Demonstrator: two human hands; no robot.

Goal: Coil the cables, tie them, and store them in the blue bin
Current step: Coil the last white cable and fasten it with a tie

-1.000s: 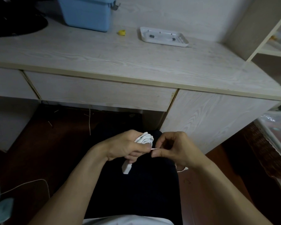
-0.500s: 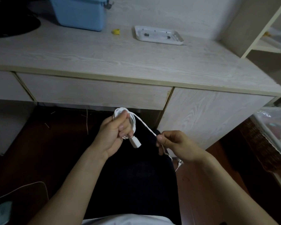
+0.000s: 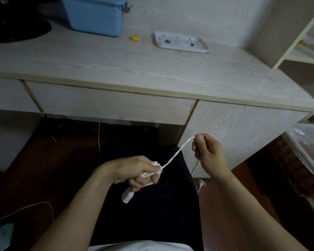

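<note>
Left hand [image 3: 134, 171] grips the coiled white cable [image 3: 172, 158]; right hand [image 3: 209, 153] pinches its loose end, stretched taut between them.

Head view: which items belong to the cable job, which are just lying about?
Job:
- white cable, coiled end in left hand, free end pinched by right hand
- blue bin at the back of the desk

Lying about:
- white tray
- small yellow object
- black object, far left
</note>
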